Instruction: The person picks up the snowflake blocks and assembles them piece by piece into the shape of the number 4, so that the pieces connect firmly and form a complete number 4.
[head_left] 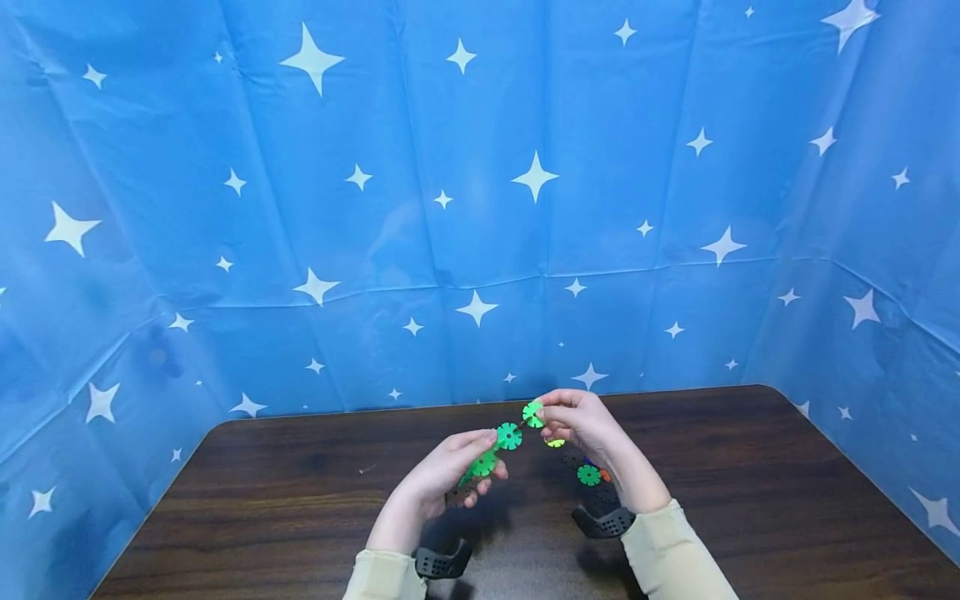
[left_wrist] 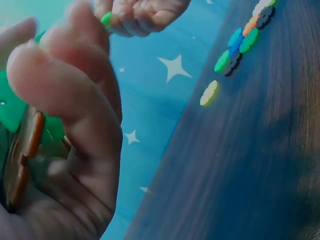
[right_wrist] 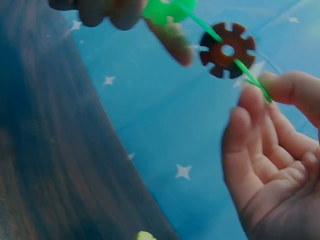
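A chain of slotted, flower-shaped plastic discs, several green and some brown, stretches between the two hands above the table. My left hand [head_left: 438, 471] holds its lower left part, with green discs [head_left: 483, 463] showing between thumb and fingers. In the left wrist view a brown disc [left_wrist: 22, 155] lies inside the palm. Past the left fingertips is another green disc [head_left: 509, 436]. My right hand [head_left: 585, 421] pinches the end green disc [head_left: 533, 414] between thumb and fingers. In the right wrist view this disc is edge-on, slotted into a brown disc [right_wrist: 246, 45].
Loose discs lie on the dark wooden table [head_left: 300, 492] below the right hand: a yellow disc [head_left: 555, 442], a green disc [head_left: 588, 475], an orange disc [head_left: 605, 475], with blue and black ones among them. A blue starry curtain [head_left: 375, 233] stands behind the table. Both wrists wear black bands.
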